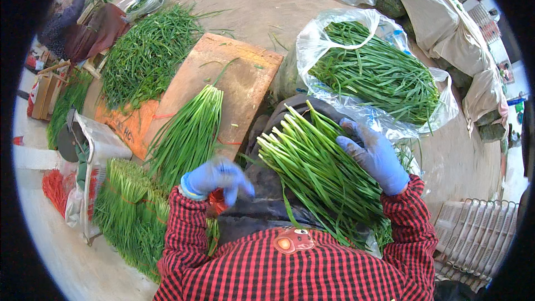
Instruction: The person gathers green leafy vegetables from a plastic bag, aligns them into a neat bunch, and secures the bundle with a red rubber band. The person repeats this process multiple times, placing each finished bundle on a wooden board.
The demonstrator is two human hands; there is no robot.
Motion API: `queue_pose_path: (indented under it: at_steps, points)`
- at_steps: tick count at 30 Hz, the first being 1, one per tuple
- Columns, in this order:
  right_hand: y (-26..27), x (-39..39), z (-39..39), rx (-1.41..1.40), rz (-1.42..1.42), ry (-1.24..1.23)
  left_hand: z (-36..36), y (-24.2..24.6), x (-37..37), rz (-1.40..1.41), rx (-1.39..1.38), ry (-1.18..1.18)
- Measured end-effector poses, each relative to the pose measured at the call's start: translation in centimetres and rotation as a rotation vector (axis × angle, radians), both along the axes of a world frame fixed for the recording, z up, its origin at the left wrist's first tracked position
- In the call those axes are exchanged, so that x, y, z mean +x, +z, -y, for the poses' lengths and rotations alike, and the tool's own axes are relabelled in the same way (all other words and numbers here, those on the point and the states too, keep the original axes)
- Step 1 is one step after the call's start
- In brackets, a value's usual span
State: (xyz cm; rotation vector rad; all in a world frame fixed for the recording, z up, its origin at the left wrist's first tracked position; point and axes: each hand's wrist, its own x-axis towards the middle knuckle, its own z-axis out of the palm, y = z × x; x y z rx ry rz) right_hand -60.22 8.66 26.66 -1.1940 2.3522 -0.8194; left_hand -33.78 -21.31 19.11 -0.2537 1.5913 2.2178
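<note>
A loose bundle of green chives (317,167) lies across my lap, its pale stem ends towards the upper left. My right hand (372,150), in a blue glove, rests at the bundle's upper right side, thumb and fingers apart. My left hand (219,179), gloved too and blurred, hangs left of the bundle with its fingers bent; whether it holds anything I cannot tell. Just above it, a smaller bunch of chives (188,125) lies on a wooden board (250,79), with a red tie strand beneath it.
An opened plastic bag of chives (376,71) stands at the upper right. Loose greens (146,54) are heaped beyond the board. Tied bunches (129,213) stand at my left near a white crate (104,133) and red ties (56,192). A co-worker (79,29) sits at the upper left.
</note>
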Motion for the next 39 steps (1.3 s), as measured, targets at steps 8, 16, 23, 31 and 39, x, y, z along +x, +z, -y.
queue_pose_path:
  at_steps: [8,16,23,31,39]
  points:
    - [1.4,1.1,2.0,-0.106,-0.406,0.015,1.0,-0.4,-3.2,-0.428,0.346,0.830]
    - [-1.5,-1.0,9.9,-0.016,-0.851,0.358,-4.2,-0.6,-14.6,-0.344,-0.162,0.533]
    - [-2.6,-0.1,7.9,-0.442,0.631,-0.168,-3.9,-2.5,-14.8,-0.445,-0.217,0.206]
    - [2.7,-0.7,-4.4,-0.853,0.710,-0.098,-3.9,-3.2,-11.9,-0.449,-0.053,0.443]
    - [2.7,1.4,-4.5,-0.089,0.012,-0.282,-7.3,-7.1,-3.4,-0.278,-0.168,0.477]
